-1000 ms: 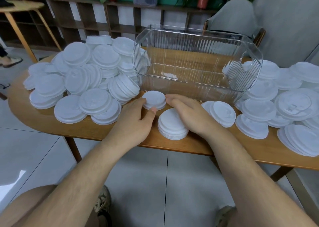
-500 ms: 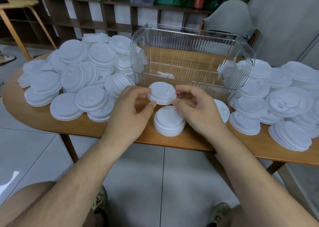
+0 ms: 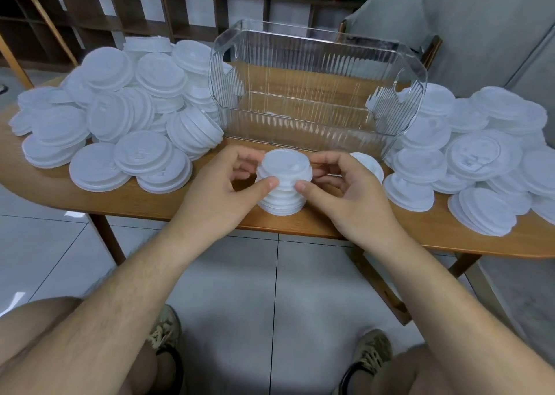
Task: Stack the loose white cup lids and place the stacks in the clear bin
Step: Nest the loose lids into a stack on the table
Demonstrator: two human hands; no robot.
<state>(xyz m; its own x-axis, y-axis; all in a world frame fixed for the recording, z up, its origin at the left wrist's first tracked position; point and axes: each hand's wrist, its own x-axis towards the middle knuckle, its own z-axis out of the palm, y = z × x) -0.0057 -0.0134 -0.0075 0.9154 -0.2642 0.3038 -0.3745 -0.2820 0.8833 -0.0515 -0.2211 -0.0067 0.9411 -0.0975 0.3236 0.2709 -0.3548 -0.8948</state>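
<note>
Item: upper lid stack (image 3: 283,166), white.
Held by: left hand (image 3: 219,187) and right hand (image 3: 354,196), thumbs on the near rim, fingers curled round the far rim and clamped on it.
Location: over the lower lid stack (image 3: 280,207) at the front edge of the worktop (image 3: 330,223), just before the clear bin (image 3: 300,124).
Handling: line up the rims, then press evenly, since an off-centre seat would likely tilt the column.
Pose: palms facing, forearms converging.
</note>
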